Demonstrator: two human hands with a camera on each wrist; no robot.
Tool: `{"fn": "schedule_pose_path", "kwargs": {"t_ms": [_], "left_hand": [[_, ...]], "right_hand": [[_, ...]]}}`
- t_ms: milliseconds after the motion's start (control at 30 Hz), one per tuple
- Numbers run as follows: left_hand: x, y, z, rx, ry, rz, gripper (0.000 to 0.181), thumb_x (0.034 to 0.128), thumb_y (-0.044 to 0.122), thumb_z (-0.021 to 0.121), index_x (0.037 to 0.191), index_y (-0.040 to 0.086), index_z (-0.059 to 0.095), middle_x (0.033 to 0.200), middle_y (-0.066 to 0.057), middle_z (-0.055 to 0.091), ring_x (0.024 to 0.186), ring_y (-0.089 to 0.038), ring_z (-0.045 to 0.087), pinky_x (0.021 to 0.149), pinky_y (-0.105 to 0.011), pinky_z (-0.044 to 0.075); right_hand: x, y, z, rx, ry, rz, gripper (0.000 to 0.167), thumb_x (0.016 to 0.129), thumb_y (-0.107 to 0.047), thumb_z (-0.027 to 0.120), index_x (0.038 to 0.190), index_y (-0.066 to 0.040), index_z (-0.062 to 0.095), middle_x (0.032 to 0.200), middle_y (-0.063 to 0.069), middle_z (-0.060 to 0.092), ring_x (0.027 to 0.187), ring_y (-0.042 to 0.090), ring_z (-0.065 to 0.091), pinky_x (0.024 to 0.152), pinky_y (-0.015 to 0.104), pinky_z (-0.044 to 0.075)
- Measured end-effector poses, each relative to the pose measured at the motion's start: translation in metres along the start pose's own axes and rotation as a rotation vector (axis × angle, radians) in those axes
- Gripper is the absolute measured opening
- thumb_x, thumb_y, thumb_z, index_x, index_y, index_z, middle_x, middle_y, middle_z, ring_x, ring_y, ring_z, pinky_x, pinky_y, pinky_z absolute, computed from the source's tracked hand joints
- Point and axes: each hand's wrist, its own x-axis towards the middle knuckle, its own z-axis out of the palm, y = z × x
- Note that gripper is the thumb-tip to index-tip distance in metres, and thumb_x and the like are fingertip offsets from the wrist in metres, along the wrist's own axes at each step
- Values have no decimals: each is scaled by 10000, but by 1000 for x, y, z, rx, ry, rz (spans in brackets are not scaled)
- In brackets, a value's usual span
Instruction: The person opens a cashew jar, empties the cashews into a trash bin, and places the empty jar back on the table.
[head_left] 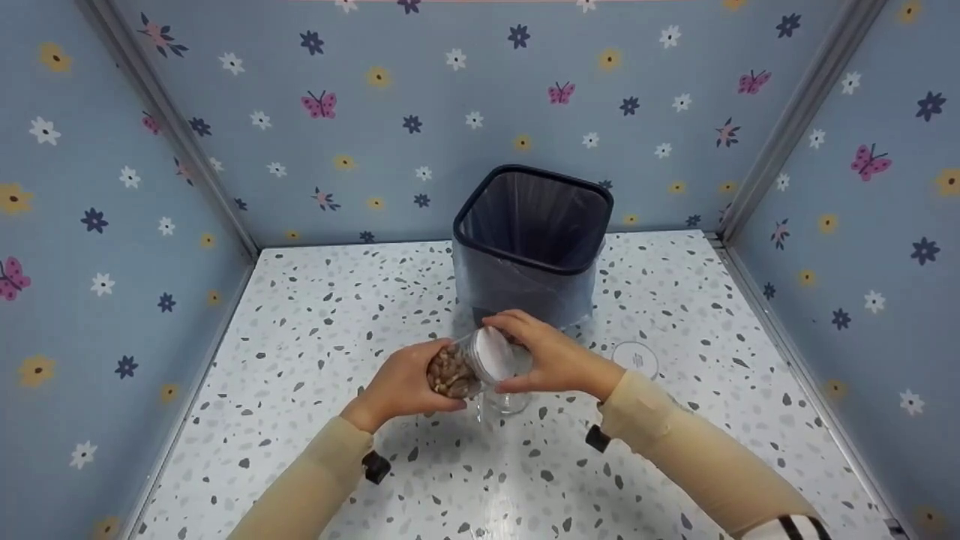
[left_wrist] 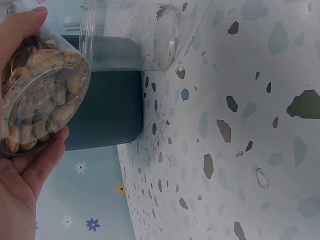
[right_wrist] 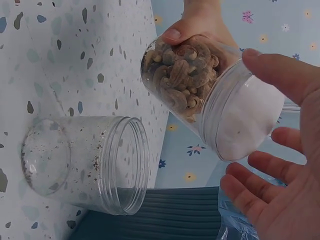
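- Left hand (head_left: 405, 382): grasping the nut jar (right_wrist: 180, 75) around its body, thumb on one side, fingers on the other.
- Right hand (head_left: 551, 356): fingers spread and lightly bent around the jar's white-faced lid (right_wrist: 250, 117); thumb at the rim, palm clear of it. Not clenched, no firm grip visible; exact fingertip contact hard to tell.
- Nut jar: held above the desk (head_left: 300, 322), between the two hands, in front of the bin (head_left: 525, 292). Lid on, contents look like cashews and other nuts.
- Axis: long axis tilted, neither upright nor flat. Lid end points toward the right hand, base back toward the left palm.
- Step in hand: seems to be handling the lid, unscrewing or tightening; can't tell which from this.
- Next move: probably calls for right fingers closing evenly on the lid rim and a twist, left hand keeping the body steady.
- Second jar (right_wrist: 85, 160): below the hands, upright on the desk, uncapped, mouth up, small specks inside, no nuts.
- Loose lid (head_left: 635, 360): flat on the desk, beyond the right wrist.
- Bin: behind both jars, plastic liner inside, dark rim.
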Motion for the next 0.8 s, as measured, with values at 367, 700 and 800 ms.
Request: {"fn": "schedule_pose_path", "kwargs": {"t_ms": [367, 700, 800], "left_hand": [[0, 1, -1, 29, 15, 4, 816, 713, 457, 1010, 1408, 198, 669, 1214, 63, 756, 1039, -113, 697, 923, -402, 622], [2, 4, 2, 77, 58, 27, 762, 737, 454, 1005, 1366, 190, 668, 1190, 44, 751, 1039, -129, 701, 917, -403, 632], [3, 5, 2, 86, 73, 43, 732, 735, 456, 1006, 1329, 185, 676, 1159, 50, 749, 1018, -124, 698, 903, -392, 633]], "right_hand": [[2, -2, 6, 122, 88, 165, 837, 878, -357, 916, 1534, 7, 544, 1344, 157, 667, 1136, 305, 672, 994, 456, 600], [8, -7, 13, 240, 155, 344, 592, 962, -395, 826, 1382, -12, 662, 1208, 130, 758, 993, 192, 719, 900, 381, 621], [9, -9, 13, 238, 163, 349, 585, 950, -400, 836, 1354, -8, 678, 1194, 128, 767, 1009, 203, 715, 919, 406, 621]]}}
